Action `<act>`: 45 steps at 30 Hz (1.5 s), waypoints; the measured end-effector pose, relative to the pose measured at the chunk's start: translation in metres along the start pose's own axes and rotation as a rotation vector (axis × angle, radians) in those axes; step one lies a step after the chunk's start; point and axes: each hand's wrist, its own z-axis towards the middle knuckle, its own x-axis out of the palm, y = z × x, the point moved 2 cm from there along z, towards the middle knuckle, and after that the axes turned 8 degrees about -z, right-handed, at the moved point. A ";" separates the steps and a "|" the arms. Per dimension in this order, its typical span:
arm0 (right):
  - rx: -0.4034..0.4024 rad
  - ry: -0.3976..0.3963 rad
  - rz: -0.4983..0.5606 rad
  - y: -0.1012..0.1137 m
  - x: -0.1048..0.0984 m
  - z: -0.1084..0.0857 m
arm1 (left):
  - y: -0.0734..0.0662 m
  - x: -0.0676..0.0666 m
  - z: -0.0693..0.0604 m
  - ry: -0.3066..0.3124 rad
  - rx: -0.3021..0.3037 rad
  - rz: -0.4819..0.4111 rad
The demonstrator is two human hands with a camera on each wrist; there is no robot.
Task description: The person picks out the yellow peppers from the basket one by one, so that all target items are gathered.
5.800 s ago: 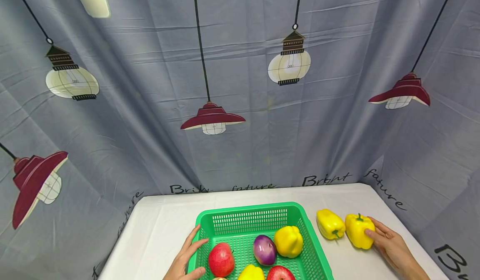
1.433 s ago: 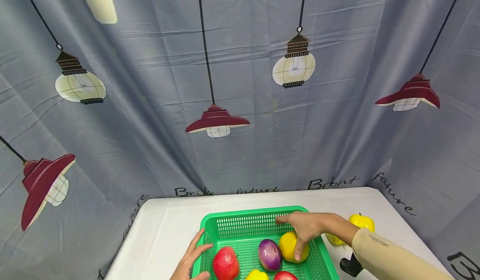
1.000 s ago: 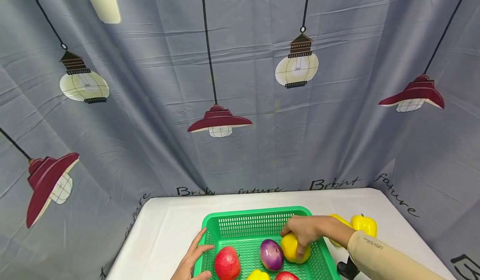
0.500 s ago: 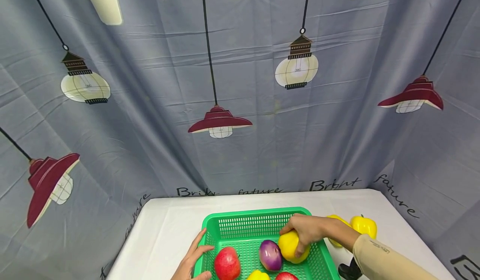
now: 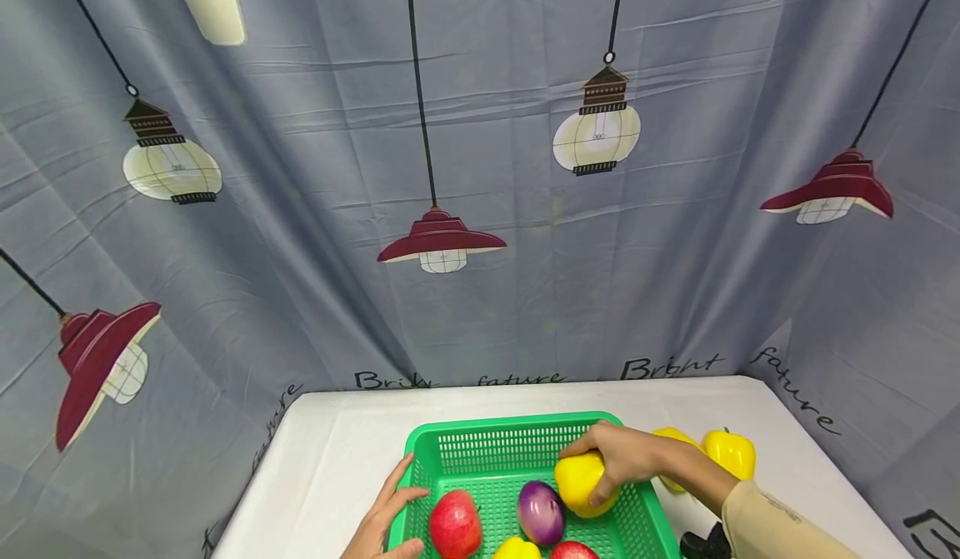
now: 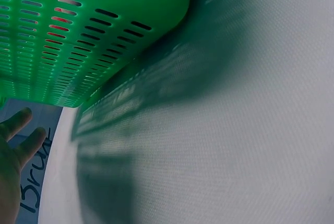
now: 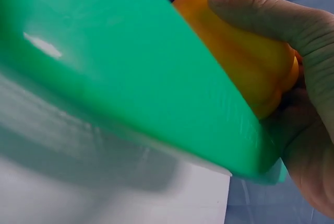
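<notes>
My right hand (image 5: 622, 456) grips a yellow bell pepper (image 5: 577, 484) at the right side of the green basket (image 5: 517, 425). In the right wrist view the thumb lies across the pepper (image 7: 245, 51), behind the basket's wall (image 7: 120, 78). A purple, rounded vegetable (image 5: 541, 512) is just left of the pepper. My left hand (image 5: 382, 516) rests at the basket's left rim with its fingers spread; the left wrist view shows its fingers beside the perforated wall (image 6: 78, 41). Inside the basket also lie a red fruit (image 5: 455, 525), another yellow pepper (image 5: 517, 549) and a second red fruit (image 5: 573, 551), partly cut off.
Two yellow peppers stand on the white table (image 5: 337, 434) right of the basket, one (image 5: 730, 454) whole in view, the other (image 5: 675, 438) partly behind my right forearm. A black object (image 5: 705, 542) is under the right sleeve. A grey curtain (image 5: 495, 317) hangs behind.
Since several seconds ago, my right hand has moved from a pepper on the table to the one in the basket. Over the last second that pepper has risen slightly. The left hand stays at the rim.
</notes>
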 end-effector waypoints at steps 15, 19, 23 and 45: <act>-0.010 -0.295 0.268 -0.008 0.003 -0.036 | -0.001 0.003 0.003 0.018 -0.037 -0.043; -0.009 -0.399 0.303 -0.012 0.006 -0.046 | -0.003 0.002 0.004 0.017 -0.040 -0.048; -0.034 -0.549 0.317 -0.014 0.009 -0.059 | -0.006 -0.001 0.005 0.014 -0.040 -0.033; 0.292 -1.139 0.340 -0.014 0.055 -0.134 | 0.002 0.001 0.001 0.000 0.033 0.013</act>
